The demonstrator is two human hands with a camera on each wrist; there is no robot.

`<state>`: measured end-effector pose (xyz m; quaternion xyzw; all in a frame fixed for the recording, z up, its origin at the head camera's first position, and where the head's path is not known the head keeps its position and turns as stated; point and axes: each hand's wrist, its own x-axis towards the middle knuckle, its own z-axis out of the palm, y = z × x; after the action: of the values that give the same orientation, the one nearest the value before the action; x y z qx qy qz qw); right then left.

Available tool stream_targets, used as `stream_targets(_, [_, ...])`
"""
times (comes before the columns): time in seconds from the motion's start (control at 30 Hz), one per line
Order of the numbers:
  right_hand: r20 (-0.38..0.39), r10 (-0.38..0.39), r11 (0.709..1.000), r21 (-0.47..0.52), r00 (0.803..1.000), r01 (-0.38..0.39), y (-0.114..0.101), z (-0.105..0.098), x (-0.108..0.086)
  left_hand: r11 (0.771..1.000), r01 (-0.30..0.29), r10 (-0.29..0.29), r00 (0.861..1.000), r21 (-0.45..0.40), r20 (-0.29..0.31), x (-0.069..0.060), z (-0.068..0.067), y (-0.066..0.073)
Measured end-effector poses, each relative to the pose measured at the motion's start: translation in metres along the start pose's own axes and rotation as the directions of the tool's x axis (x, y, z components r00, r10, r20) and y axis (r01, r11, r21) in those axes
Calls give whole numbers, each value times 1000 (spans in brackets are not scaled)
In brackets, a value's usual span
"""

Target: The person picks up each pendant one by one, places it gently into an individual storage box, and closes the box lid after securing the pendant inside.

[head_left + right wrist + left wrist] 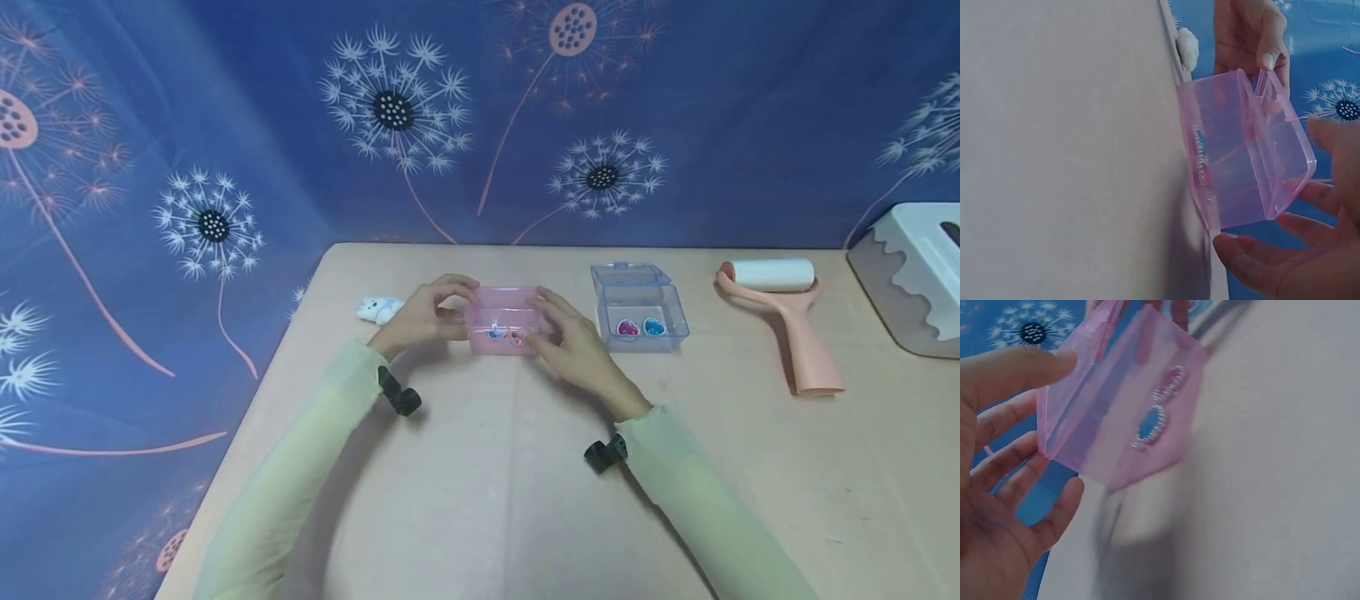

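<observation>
Between both hands is a small see-through pink plastic box (504, 346), its hinged lid (1288, 153) partly raised. Inside lie a blue gem (1151, 424) and a pink gem (1172, 382), each with a silvery beaded rim. My left hand (427, 315) holds the box at its left end; the thumb lies over the lid in the left wrist view, with fingers behind. At the opposite end, my right hand (573, 346) grips the box with fingers at the lid and lower side. Whether the box rests fully on the table cannot be told.
Right of the hands stands an open clear-blue box (643, 337) holding a pink and a blue gem. A small white figure (378, 309) lies beside the left hand. Farther right are a pink-handled lint roller (798, 325) and a white-and-grey container (911, 283). Patterned blue cloth (480, 125) hangs behind the table.
</observation>
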<state>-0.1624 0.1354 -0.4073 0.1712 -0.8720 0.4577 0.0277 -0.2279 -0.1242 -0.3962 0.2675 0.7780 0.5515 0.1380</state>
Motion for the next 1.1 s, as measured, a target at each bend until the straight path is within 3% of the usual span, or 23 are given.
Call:
stream_targets(0.17, [-37,-29,1000,-9,999,29,3,2,-2,992,5,-4,1000,126,-6,-1,3,-2])
stream_targets(0.3, [-68,-29,999,-18,997,28,4,3,-2,987,10,-9,1000,163,-5,-1,6,1])
stream_targets(0.53, [-59,3,1000,6,998,-3,3,3,-3,988,46,-45,999,148,-8,-2,8,-1])
stream_targets(0.87, [-74,15,999,37,997,-12,3,4,-1,986,53,-50,999,157,-17,-2,9,0])
stream_targets(1.1, [-84,2,999,37,996,1,3,7,0,991,68,-66,998,118,-23,-5,10,0])
